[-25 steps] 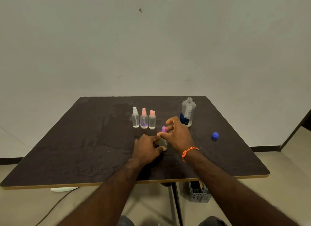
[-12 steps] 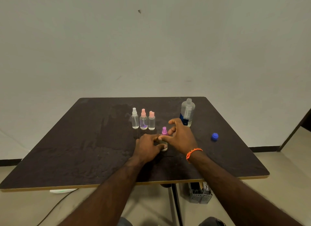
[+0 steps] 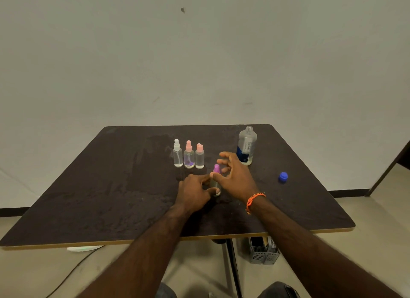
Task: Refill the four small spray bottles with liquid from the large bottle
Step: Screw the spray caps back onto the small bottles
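A small spray bottle with a purple top (image 3: 216, 168) stands at the middle of the dark table (image 3: 111, 197). My left hand (image 3: 195, 192) grips its body from the left, hiding most of it. My right hand (image 3: 236, 175) is just right of it with fingers spread and loosely bent; the thumb tip touches just below the purple top. Behind them stand three more small bottles in a row, one with a white top (image 3: 177, 153) and two with pink tops (image 3: 189, 156) (image 3: 200, 156). The large clear bottle (image 3: 247, 146) stands uncapped at the back right.
A blue cap (image 3: 283, 177) lies on the table to the right of my hands. Under the table's front edge sit a grey perforated basket (image 3: 264, 253) and the table's leg. A cable and a white object (image 3: 84, 248) lie on the floor at the left.
My right hand has come off the purple top and drawn slightly right, its fingers spreading. The top now shows. My left hand keeps its hold on the bottle.
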Tool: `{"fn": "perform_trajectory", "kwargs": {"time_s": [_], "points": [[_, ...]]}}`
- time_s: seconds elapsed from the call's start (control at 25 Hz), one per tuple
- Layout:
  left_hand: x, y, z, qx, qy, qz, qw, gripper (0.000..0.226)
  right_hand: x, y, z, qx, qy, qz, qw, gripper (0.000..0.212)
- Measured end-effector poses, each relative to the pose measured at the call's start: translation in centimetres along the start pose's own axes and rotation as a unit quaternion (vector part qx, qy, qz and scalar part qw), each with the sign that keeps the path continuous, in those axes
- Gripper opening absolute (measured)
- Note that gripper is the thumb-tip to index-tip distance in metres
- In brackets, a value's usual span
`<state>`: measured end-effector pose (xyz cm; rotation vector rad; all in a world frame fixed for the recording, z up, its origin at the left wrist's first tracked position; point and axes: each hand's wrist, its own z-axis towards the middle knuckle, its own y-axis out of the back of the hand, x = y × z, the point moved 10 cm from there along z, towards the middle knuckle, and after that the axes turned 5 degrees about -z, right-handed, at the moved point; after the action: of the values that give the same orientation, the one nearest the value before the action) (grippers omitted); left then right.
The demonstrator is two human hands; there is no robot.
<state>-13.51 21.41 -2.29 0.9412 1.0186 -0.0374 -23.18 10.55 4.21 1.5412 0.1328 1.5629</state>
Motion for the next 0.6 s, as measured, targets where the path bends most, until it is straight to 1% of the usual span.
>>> {"fn": "perform_trajectory", "kwargs": {"time_s": [0.08, 0.16, 0.24, 0.28, 0.36, 0.4, 0.44, 0.52, 0.6], "points": [[-0.2, 0.0, -0.1, 0.000, -0.006, -0.001, 1.000, 0.030, -0.1, 0.0, -0.1, 0.003, -0.001, 0.015, 1.000, 0.048], [-0.3, 0.0, -0.2, -0.006, -0.007, 0.002, 1.000, 0.032, -0.3, 0.4, -0.1, -0.026, -0.017, 0.007, 0.999, 0.033], [-0.3, 0.0, -0.3, -0.009, -0.002, 0.011, 1.000, 0.038, -0.1, 0.8, -0.2, -0.064, -0.023, -0.027, 0.997, 0.035], [-0.2, -0.1, -0.2, -0.007, -0.001, 0.015, 1.000, 0.040, 0.1, 0.8, -0.2, -0.068, -0.020, -0.041, 0.997, 0.038], [0.0, -0.2, -0.1, -0.004, -0.002, 0.019, 1.000, 0.040, 0.5, 0.4, -0.1, -0.043, -0.011, -0.032, 0.999, 0.044], [0.1, -0.2, -0.1, -0.003, -0.002, 0.018, 1.000, 0.041, 0.6, 0.2, -0.1, -0.030, -0.007, -0.018, 0.999, 0.044], [0.1, -0.3, -0.1, -0.004, -0.001, 0.016, 1.000, 0.044, 0.7, 0.3, 0.0, -0.028, -0.003, -0.013, 1.000, 0.038], [0.1, -0.2, -0.2, -0.008, -0.002, 0.019, 1.000, 0.051, 0.7, 0.8, 0.0, -0.049, -0.004, -0.020, 0.999, 0.029], [0.1, -0.2, -0.2, -0.008, -0.001, 0.021, 1.000, 0.053, 0.6, 1.0, 0.0, -0.071, -0.014, -0.033, 0.997, 0.032]]}}
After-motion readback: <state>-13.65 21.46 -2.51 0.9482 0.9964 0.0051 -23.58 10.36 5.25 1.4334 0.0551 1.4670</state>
